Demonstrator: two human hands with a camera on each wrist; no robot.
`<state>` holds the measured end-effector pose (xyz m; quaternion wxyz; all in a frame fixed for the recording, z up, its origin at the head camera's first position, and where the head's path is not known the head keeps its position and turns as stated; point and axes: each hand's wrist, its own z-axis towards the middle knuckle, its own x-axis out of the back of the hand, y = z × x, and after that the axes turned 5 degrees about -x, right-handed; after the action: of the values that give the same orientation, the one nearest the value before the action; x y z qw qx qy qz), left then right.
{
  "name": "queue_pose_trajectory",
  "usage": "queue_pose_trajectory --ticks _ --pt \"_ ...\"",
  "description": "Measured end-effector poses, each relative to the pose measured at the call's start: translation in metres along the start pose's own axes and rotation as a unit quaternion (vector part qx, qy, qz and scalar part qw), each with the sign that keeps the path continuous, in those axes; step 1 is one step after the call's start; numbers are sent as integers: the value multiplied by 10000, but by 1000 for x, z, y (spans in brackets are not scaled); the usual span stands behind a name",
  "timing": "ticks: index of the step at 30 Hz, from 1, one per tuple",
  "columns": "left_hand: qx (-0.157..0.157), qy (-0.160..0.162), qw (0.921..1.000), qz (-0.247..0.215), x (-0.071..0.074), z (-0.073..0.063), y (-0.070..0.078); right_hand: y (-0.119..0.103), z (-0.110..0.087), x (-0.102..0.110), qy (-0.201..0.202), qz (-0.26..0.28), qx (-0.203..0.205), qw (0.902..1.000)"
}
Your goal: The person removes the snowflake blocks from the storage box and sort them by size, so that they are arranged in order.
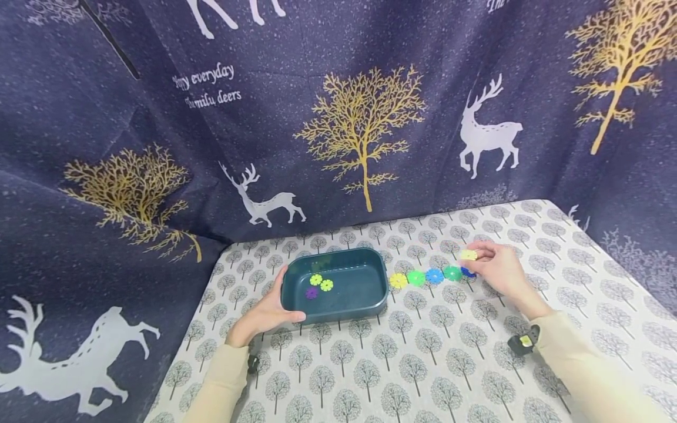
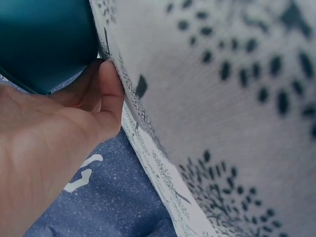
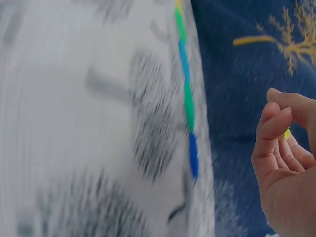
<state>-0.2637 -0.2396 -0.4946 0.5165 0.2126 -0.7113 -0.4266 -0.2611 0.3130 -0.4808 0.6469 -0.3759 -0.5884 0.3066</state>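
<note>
My left hand [image 1: 270, 308] grips the left end of a dark teal plastic bin [image 1: 338, 315], its thumb along the front rim and its fingers round the left side. Inside the bin lie a purple snowflake disc [image 1: 311, 292] and two yellow-green discs [image 1: 327, 285]. A pale yellow snowflake disc [image 1: 468, 255] is pinched between the fingertips of my right hand [image 1: 499, 267], raised above the table. Below that hand, a dark blue disc [image 3: 193, 155] ends a row of flat discs; part of it is hidden in the head view.
From the bin's right side the row runs rightward: a yellow disc [image 1: 398, 281], a green disc [image 1: 416, 278], a light blue disc [image 1: 435, 276] and a darker green disc [image 1: 452, 273]. Tree-patterned cloth [image 1: 365, 376] covers the table. A navy deer-print curtain [image 1: 338, 147] hangs behind.
</note>
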Motion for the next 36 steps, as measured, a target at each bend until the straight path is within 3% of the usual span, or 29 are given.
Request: queue_pose_trajectory --ticks 7,14,22,32,36 --pt "68 -51 9999 58 -2 -1 -1 26 6 16 92 103 -175 9998" --pt "-34 -1 10000 20 1 -2 -1 41 19 27 -43 -362 -260 9990" --pt "-12 -30 10000 47 1 -2 0 51 27 33 -332 -1148 -156 9927" --pt "-254 -55 9996 -97 0 0 2 56 30 33 -541 -1424 80 9883" --pt "-199 -34 9998 -41 0 0 2 56 30 34 -606 -1494 48 9869"
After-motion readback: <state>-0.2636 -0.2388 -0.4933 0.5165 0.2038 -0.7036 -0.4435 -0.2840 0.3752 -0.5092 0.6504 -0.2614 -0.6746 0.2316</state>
